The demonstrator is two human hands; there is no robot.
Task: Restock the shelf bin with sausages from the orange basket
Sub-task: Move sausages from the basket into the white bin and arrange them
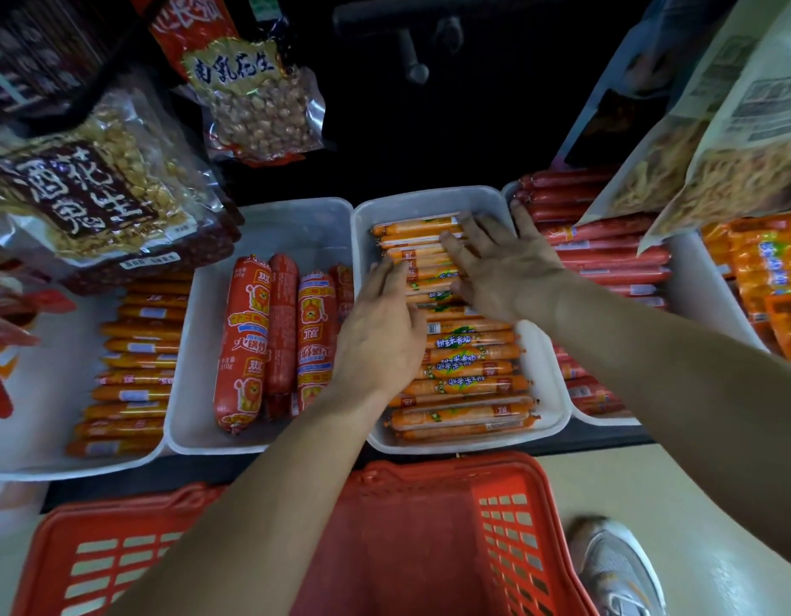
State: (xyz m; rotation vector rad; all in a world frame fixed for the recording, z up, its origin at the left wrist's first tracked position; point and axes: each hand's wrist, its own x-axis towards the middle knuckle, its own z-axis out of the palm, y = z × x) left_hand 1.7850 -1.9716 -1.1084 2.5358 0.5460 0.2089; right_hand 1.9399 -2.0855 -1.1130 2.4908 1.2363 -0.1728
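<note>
Both hands flat in the bin [558, 393], palms down on the sausages [465, 380], gripping nothing afaict. Sausages lie 9-to-3. Left hand [380, 344] at 7 o'clock of right hand [500, 269]. Basket [509, 526] at 6, looks empty.

One head-worn wide-angle view looks steeply down and forward, close over the shelf; bins [429, 202] fill mid-frame, hanging bags [95, 180] bend at the upper edges, the basket [509, 517] and a shoe [616, 566] lie at the bottom
</note>
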